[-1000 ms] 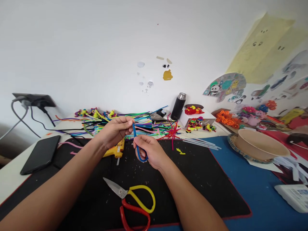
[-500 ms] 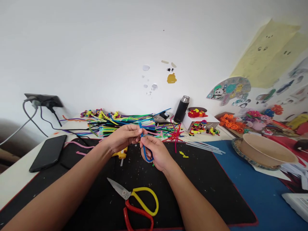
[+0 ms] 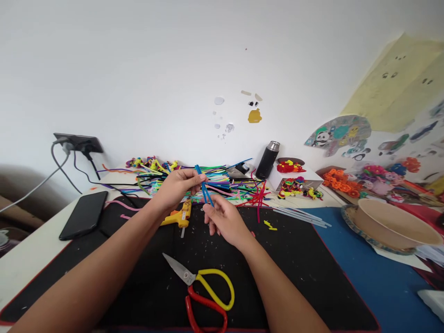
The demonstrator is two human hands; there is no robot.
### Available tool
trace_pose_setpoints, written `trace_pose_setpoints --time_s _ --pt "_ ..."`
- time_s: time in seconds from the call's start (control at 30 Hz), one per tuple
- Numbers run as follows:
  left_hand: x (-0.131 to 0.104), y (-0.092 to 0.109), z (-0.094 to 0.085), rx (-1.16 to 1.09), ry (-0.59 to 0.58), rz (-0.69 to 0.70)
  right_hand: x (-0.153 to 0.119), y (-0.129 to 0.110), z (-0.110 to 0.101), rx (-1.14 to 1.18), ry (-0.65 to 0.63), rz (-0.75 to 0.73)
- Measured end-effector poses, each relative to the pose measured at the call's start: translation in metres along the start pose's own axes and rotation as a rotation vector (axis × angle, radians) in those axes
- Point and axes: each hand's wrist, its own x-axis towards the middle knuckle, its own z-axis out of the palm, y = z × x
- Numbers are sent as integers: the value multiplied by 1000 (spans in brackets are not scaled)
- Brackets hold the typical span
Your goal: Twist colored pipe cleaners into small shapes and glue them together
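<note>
My left hand [image 3: 182,185] pinches a blue pipe cleaner [image 3: 205,188] near its top, thumb and fingers pressed together. The pipe cleaner is bent into two strands that hang down toward my right hand [image 3: 224,218]. Fingers of my right hand are curled just below the strands' lower ends; whether they grip them is hard to make out. Beneath the hands, scissors [image 3: 187,277] with one yellow and one red handle lie on a black mat [image 3: 284,277]. A yellow glue gun [image 3: 180,216] rests beside my left wrist.
Behind the hands lies a pile of coloured pipe cleaners [image 3: 163,185], with red ones [image 3: 257,196] at its right. A black flask [image 3: 268,162] stands by a white box [image 3: 274,178]. At left is a phone [image 3: 84,215]; at right, a beige bowl [image 3: 395,224] and clear sticks [image 3: 301,215].
My right hand has moved down and away from my left hand. The blue loop that hung at my right palm now shows as two straighter strands between the hands. The view has shifted slightly left.
</note>
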Motion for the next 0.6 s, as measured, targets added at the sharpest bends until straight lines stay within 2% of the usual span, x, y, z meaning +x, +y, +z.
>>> trace_pose_setpoints --time_s 0.13,0.23,0.43,0.6 --pt "0 -1 -3 4 4 6 -2 5 1 -242 34 -43" --pt "1 -2 -3 9 -3 8 -1 6 0 -312 30 -55" --pt "3 -2 0 -25 -27 23 -1 1 -1 -287 19 18" --pt "1 5 5 -104 19 17 -1 -6 -2 -216 18 63"
